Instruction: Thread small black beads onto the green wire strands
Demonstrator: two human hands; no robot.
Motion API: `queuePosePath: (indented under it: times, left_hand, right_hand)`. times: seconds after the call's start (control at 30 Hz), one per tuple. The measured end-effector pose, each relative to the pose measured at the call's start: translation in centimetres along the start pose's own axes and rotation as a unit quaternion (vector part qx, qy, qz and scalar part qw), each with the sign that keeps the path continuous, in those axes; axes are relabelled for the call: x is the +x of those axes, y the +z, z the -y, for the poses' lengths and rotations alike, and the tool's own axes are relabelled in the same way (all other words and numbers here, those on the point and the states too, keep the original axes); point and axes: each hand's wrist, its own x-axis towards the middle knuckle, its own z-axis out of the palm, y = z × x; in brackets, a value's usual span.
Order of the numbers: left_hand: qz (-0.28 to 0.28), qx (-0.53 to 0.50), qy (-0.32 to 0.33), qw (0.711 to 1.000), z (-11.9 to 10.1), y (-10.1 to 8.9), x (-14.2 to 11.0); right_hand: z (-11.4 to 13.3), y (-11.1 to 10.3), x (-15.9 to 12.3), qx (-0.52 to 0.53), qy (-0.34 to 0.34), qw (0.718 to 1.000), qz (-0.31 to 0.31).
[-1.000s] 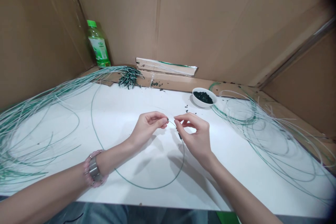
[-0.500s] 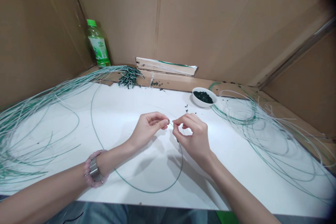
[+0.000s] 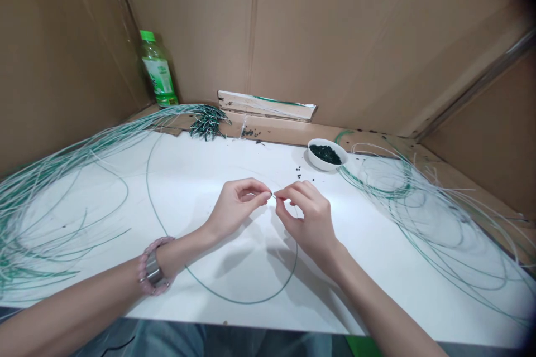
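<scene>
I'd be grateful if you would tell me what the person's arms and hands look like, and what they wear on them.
Both forearms are bare, with no sleeves, and neither the left hand nor the right hand is gloved. The left wrist wears a pink beaded bracelet with a wide silver metal piece.

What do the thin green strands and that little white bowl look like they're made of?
The thin green strands look like plastic-coated wire: smooth, with springy curves, core hidden. The small white bowl looks like glazed ceramic from its smooth sheen, though it could be plastic.
</scene>
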Motion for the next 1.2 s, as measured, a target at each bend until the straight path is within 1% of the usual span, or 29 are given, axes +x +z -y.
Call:
queuePosePath:
  times: [0.07,0.13,0.27,0.33,0.43,0.67,0.73,0.9,1.07,1.13,1.2]
  left_hand:
    - [0.003,-0.002,-0.002,1.000,0.0,0.0,0.0]
    - [0.004,-0.006,-0.009,1.000,0.1,-0.1,0.1]
    - [-0.003,-0.008,-0.021,1.000,0.3,-0.2,0.2]
    - [0.004,-0.018,-0.019,1.000,0.4,-0.2,0.2]
    - [0.015,-0.030,-0.014,0.999,0.5,-0.1,0.1]
    - [0.016,0.006,-0.012,1.000,-0.2,0.1,0.0]
    - [0.023,0.014,-0.009,1.000,-0.3,0.1,-0.1]
    - [0.033,0.072,0.021,0.997,-0.3,0.2,-0.2]
    - [0.001,0.076,0.036,0.996,-0.2,-0.1,0.2]
    - [-0.018,0.078,0.044,0.996,-0.2,-0.3,0.4]
    - [-0.023,0.086,0.048,0.995,-0.2,-0.5,0.5]
  right_hand:
    - [-0.1,0.0,0.0,0.022,0.005,1.000,0.001]
    - [-0.1,0.0,0.1,0.056,0.028,0.998,0.005]
    - [0.0,-0.1,0.3,0.138,0.115,0.983,0.033]
    - [0.2,-0.1,0.3,0.162,0.149,0.974,0.054]
    - [0.4,-0.1,0.4,0.159,0.176,0.969,0.067]
    - [0.8,-0.4,0.8,0.172,0.242,0.951,0.090]
    - [0.9,-0.4,0.9,0.167,0.253,0.949,0.091]
    - [0.7,0.0,0.7,0.170,0.262,0.945,0.095]
    - [0.1,0.2,0.6,0.133,0.274,0.948,0.091]
    - [-0.2,-0.1,0.8,0.119,0.287,0.943,0.119]
    - [-0.5,-0.5,1.1,0.119,0.292,0.937,0.150]
